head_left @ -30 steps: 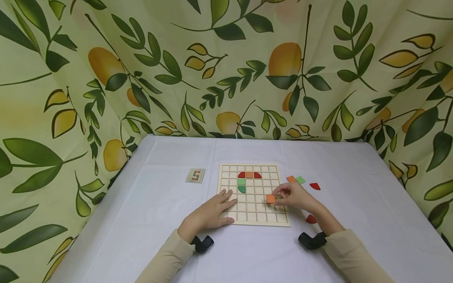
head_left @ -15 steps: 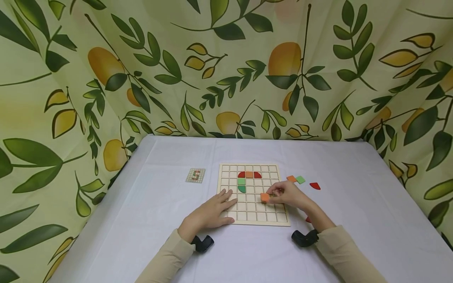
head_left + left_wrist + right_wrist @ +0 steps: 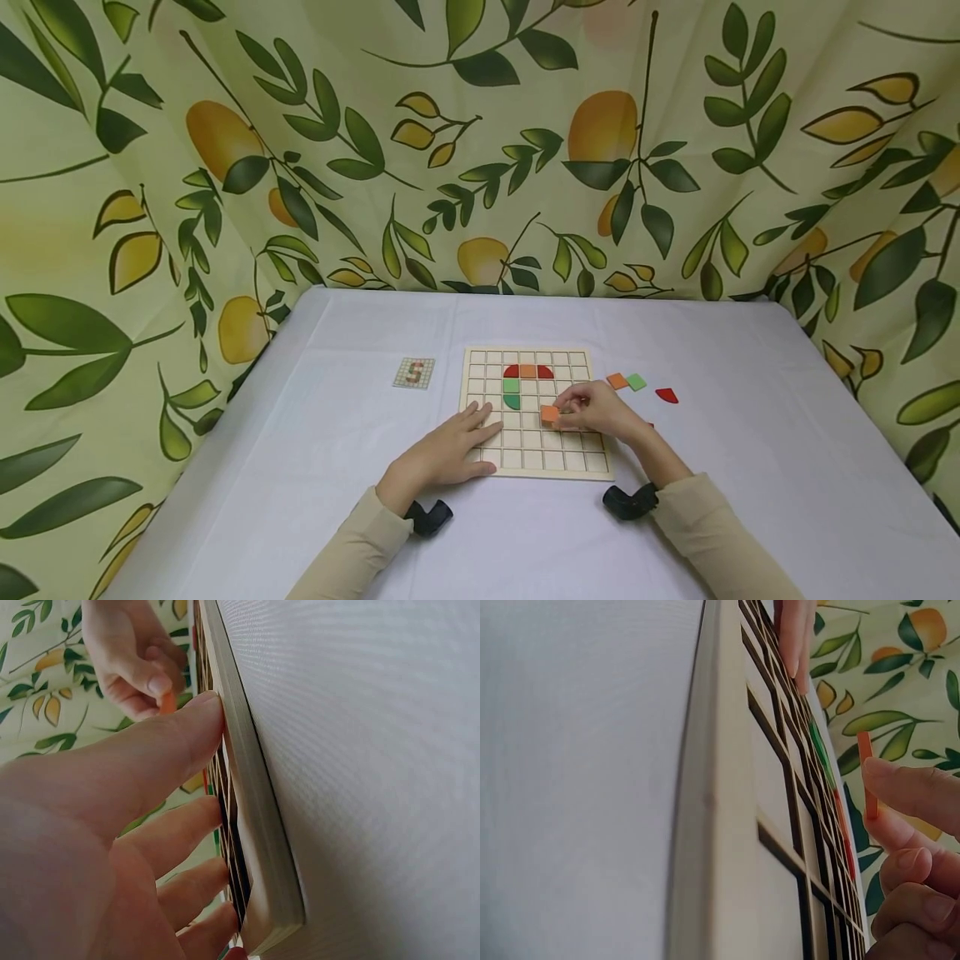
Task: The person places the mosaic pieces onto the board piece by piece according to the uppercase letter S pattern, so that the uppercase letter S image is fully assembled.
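The right hand (image 3: 592,408) pinches an orange square (image 3: 550,415) at one side, its fingers only as far apart as the thin piece. The square is up over the board (image 3: 555,461), apart from it. It lies nearly flat, wide face up (its sides look even, so neither way is longer). The left hand (image 3: 450,450) has its fingers spread and mostly straight, resting on the board's left side. The board is pale and woody, with raised lines making little boxes. Two red quarter-rounds (image 3: 545,372) and a light green square (image 3: 511,386) sit in boxes. Smooth white cloth covers the table (image 3: 345,458).
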Action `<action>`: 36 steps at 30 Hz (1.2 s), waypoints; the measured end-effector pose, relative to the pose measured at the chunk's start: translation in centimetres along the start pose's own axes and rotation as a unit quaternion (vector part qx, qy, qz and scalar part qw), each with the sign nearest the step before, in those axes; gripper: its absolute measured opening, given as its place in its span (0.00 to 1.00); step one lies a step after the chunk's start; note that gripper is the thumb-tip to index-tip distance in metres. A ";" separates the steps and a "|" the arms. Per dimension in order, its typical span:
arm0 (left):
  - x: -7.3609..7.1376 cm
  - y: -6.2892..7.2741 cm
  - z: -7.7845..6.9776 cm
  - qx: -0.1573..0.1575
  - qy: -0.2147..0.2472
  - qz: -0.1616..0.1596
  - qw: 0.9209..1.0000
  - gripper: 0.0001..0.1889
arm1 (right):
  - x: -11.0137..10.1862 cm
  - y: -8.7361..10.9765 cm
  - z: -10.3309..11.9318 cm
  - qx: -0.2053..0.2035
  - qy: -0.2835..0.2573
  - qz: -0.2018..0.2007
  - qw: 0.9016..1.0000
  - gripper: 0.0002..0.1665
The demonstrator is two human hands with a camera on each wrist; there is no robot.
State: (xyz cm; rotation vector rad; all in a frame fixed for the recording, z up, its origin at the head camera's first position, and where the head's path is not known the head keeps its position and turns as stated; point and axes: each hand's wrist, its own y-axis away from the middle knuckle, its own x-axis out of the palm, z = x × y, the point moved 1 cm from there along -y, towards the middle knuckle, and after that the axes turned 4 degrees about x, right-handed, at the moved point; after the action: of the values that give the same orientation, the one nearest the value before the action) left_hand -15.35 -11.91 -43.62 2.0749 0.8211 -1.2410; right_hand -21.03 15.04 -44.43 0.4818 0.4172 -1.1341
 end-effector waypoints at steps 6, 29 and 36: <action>0.0 0.0 0.0 -0.003 -0.001 0.004 1.000 0.33 | 0.5 -0.5 0.1 0.017 -0.010 -0.001 1.000 0.17; 0.2 -0.1 0.2 -0.010 0.001 0.002 1.000 0.34 | 1.9 -2.3 1.3 0.041 0.022 -0.035 0.998 0.13; 0.2 -0.1 0.3 -0.007 -0.003 0.000 1.000 0.33 | 2.2 -2.5 1.2 0.047 0.029 -0.052 0.997 0.14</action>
State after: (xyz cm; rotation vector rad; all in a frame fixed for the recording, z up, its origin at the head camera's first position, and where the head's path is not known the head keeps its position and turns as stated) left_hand -15.52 -11.98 -43.98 2.0588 0.8241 -1.2383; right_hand -22.50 11.88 -45.04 0.5819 0.4460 -1.2459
